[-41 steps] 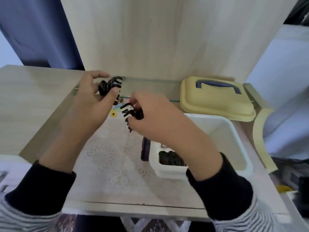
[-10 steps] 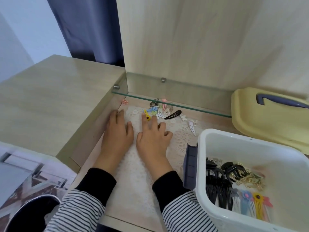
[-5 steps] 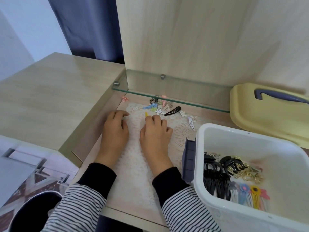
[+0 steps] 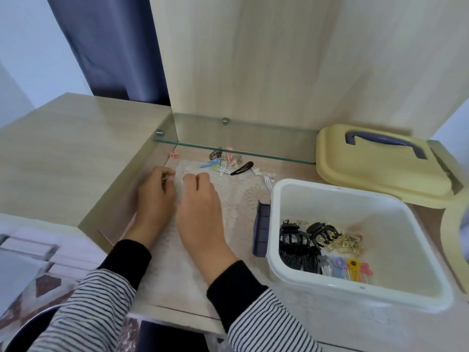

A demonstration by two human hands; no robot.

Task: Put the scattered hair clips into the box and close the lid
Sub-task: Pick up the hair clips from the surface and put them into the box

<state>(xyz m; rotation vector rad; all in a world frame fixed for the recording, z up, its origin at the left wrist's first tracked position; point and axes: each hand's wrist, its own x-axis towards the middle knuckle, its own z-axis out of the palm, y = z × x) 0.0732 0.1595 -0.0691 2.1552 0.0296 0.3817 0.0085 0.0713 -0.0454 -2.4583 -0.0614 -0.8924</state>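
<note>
Head camera, looking down at a recessed wooden dressing-table well lined with a lace mat [image 4: 223,199]. Half a second ago both hands lay flat on the mat; now the fingers have curled inward. The left hand [image 4: 156,199] pinches a thin, pale, pin-like clip [image 4: 167,177] between thumb and fingertips, its long axis running left to right. The right hand [image 4: 200,214] is curled with fingertips together near the mat's far edge; whether it holds anything cannot be told. The yellow clip seen beside its fingers earlier is no longer in sight.

Beyond the hands, under the front edge of a glass shelf [image 4: 253,154], lies a loose cluster of small hair clips [image 4: 225,163]; they overlap too much to count exactly. Among them is one black snap clip [image 4: 242,168], its long axis slanting from near left to far right. One small pink clip [image 4: 173,155] sits apart at the far left corner, and one white clip [image 4: 267,181] lies just beside the box, pointing toward the viewer.

One open white plastic box [image 4: 276,219] stands on the right, one blue latch [image 4: 261,228] hanging down its left side. Inside are several black claw clips [image 4: 299,247], a tangle of gold clips [image 4: 342,243] and a row of flower-topped clips [image 4: 352,269]. One yellow lid [image 4: 368,171] with a blue handle [image 4: 385,141] rests flat behind the box.
</note>
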